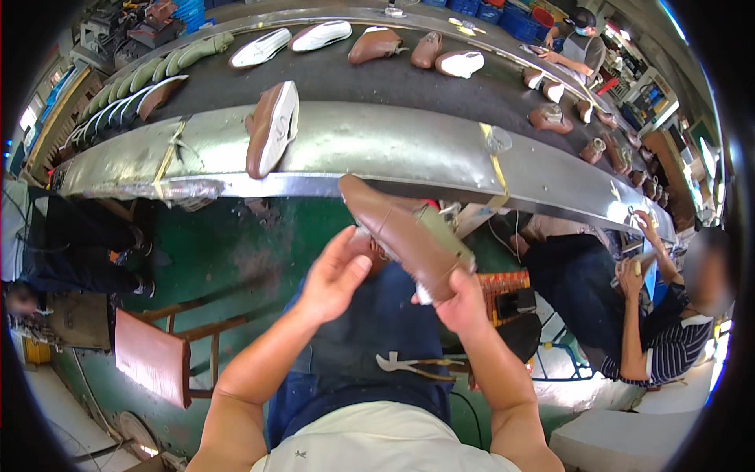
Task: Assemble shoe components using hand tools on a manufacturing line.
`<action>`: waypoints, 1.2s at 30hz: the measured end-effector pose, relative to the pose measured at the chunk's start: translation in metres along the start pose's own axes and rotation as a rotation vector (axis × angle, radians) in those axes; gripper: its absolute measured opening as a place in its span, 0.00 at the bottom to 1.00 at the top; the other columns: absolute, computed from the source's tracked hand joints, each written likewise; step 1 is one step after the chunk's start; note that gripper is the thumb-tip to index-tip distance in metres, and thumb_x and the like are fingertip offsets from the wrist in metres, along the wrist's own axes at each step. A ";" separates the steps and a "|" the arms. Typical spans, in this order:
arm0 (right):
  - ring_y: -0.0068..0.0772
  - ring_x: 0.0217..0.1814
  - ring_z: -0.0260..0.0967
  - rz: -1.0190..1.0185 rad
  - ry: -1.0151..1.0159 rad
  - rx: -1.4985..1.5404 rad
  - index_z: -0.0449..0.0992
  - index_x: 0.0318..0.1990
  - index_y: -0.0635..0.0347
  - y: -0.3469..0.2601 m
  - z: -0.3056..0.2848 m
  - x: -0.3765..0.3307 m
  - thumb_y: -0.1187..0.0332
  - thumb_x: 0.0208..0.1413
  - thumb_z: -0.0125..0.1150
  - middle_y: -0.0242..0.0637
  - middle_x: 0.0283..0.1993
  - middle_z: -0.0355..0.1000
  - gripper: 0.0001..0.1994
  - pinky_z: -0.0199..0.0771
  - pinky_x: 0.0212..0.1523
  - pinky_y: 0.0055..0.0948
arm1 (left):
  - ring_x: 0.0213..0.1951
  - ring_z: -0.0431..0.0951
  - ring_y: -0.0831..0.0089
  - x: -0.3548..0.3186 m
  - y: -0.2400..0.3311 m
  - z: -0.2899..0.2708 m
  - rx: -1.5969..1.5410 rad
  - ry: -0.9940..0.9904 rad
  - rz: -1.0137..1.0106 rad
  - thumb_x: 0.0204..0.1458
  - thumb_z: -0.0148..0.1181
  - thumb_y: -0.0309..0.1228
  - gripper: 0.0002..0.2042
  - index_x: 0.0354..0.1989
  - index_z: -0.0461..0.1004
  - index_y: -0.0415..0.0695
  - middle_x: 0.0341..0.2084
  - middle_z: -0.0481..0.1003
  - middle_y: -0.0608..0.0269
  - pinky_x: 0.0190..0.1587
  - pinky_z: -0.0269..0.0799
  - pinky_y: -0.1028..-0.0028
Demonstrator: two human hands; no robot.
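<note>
Brown shoe [401, 232] held mid-air over the lap, toe at 10 o'clock. Right hand [460, 303] fingers curled around its heel; left hand [334, 275] fingers together, pressed on its side. Best to keep heel grip firm, pliers [405, 366] near on lap.

A green floor [236, 244] lies under a curved metal conveyor [377, 141]. A wooden stool [157, 354] stands left. Blue crates [487, 9] line the far side.
</note>
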State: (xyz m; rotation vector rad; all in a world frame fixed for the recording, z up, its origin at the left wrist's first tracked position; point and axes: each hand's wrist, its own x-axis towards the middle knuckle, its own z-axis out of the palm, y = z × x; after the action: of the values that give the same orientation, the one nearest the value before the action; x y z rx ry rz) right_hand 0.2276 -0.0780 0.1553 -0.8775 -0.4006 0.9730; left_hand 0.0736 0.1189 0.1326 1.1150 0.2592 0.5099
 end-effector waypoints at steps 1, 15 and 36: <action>0.60 0.68 0.66 -0.041 -0.050 0.012 0.56 0.73 0.61 -0.012 -0.013 0.025 0.47 0.65 0.55 0.49 0.70 0.65 0.37 0.85 0.44 0.50 | 0.65 0.69 0.63 0.019 0.013 -0.014 0.329 0.045 0.153 0.62 0.62 0.29 0.33 0.74 0.53 0.42 0.63 0.69 0.50 0.66 0.64 0.62; 0.60 0.64 0.68 -0.465 0.948 -1.399 0.63 0.61 0.73 -0.144 -0.160 0.439 0.48 0.55 0.69 0.61 0.65 0.65 0.38 0.68 0.64 0.49 | 0.67 0.67 0.50 0.188 0.118 -0.143 1.102 0.358 0.153 0.58 0.63 0.30 0.39 0.73 0.49 0.26 0.65 0.65 0.32 0.67 0.61 0.65; 0.58 0.65 0.67 -0.118 -0.366 -1.737 0.70 0.60 0.68 0.052 -0.069 -0.082 0.44 0.57 0.66 0.56 0.62 0.69 0.36 0.69 0.65 0.47 | 0.67 0.66 0.60 -0.001 0.100 -0.116 0.641 0.276 0.303 0.54 0.58 0.23 0.35 0.72 0.55 0.31 0.66 0.66 0.47 0.70 0.57 0.64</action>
State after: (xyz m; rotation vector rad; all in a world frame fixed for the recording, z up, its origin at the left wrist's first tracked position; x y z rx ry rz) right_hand 0.2012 -0.1655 0.0789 -2.1578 -1.7063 0.4752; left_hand -0.0047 0.2443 0.1734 1.7219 0.5218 0.8894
